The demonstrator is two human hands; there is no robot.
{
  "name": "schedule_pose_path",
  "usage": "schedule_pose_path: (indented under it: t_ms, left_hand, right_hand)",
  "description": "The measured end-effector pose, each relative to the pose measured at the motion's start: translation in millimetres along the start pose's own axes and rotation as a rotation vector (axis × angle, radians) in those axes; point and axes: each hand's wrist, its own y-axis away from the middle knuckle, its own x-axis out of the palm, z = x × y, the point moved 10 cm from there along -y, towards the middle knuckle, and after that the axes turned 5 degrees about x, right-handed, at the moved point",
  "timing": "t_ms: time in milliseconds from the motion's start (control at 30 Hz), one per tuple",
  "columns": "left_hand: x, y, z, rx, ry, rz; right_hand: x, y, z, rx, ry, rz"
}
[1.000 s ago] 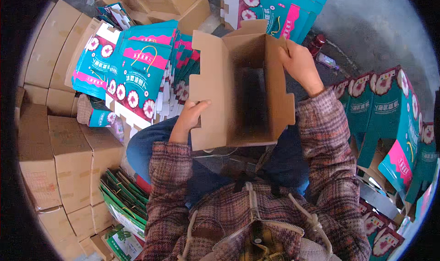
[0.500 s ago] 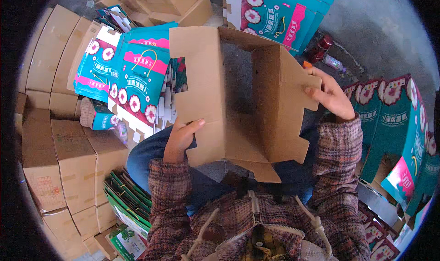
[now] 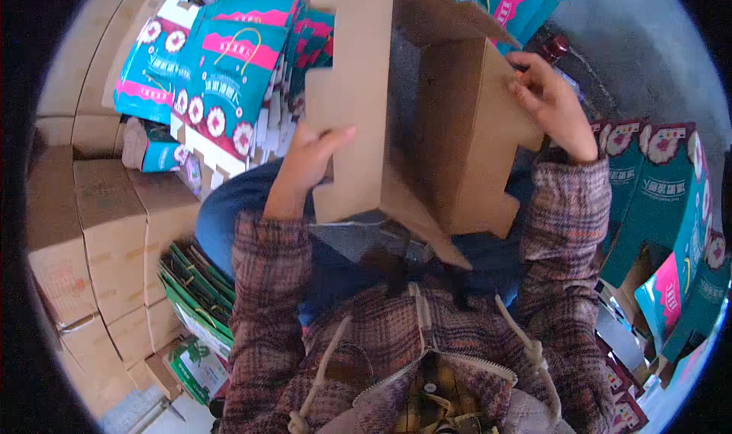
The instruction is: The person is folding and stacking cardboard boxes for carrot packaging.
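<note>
An unprinted brown cardboard box (image 3: 358,91), its flaps spread and its notched edges showing, is held up over my lap. My left hand (image 3: 309,159) is closed on its left panel, thumb lying on the near face and fingers behind. At the box's right side, my right hand (image 3: 553,102) has its fingers bent round the panel's far edge, partly hidden by it. A small orange patch shows by those fingertips; I cannot tell what it is. The box opening points up toward me, and its inside walls are visible.
Teal and pink printed gift boxes (image 3: 229,75) lie stacked, folded flat, at the left. More teal printed boxes (image 3: 656,182) stand at the right. Brown cartons (image 3: 114,228) are piled on the left, beside green folded packages (image 3: 194,281). A red object (image 3: 555,46) lies on the far floor.
The box has moved away from me and tilted, with its far flap folding inward at the right. My left hand has moved farther out with it; my right hand has shifted to the far edge.
</note>
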Motion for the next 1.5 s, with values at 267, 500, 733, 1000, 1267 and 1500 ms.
schedule_pose_path:
  t_ms: [267,500,733,1000,1267,1500]
  left_hand:
    - [12.2,0.1,-31.8,0.201,-0.137,0.097]
    - [66.6,11.0,-30.2,0.072,-0.886,0.303]
    - [82.5,-7.8,-29.2,0.424,-1.136,0.270]
    - [92.0,-14.4,-22.2,0.348,-1.135,0.263]
    - [85.3,-16.7,-16.4,0.317,-1.139,0.167]
    - [94.8,-9.1,-19.5,0.398,-1.129,0.160]
  right_hand:
    - [-9.1,-21.3,27.8,-0.092,0.319,0.001]
    - [15.3,-63.7,-28.7,-0.079,0.455,-0.064]
    - [30.5,-83.0,-23.4,0.026,0.614,-0.092]
    - [61.5,-69.4,56.1,-0.400,0.698,-0.250]
    - [107.4,-94.2,-47.3,0.547,-0.702,0.199]
    - [166.6,-87.0,-74.4,0.841,-1.109,0.289]
